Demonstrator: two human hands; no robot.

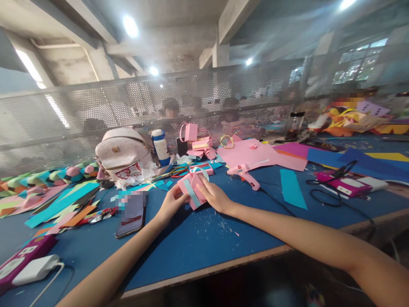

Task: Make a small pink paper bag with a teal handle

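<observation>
A small pink paper box [192, 190] with a light blue band across it is held between both hands above the blue table. My left hand [171, 204] grips its left side, thumb on the front. On the right side, my right hand [214, 194] is closed round the box, its fingers near the top edge. A pale blue paper loop rises at the box's top. Just behind lies another pink piece [209, 170]. To the right, a pink glue gun [245, 175] rests on the table, its cord trailing right.
A phone [131, 214] lies left of the hands. Behind stand a white backpack [123, 149], a bottle [160, 147] and pink boxes [200, 145]. Coloured paper [292, 187] and a magenta power strip [345, 184] lie right; another strip [27, 260] is at front left.
</observation>
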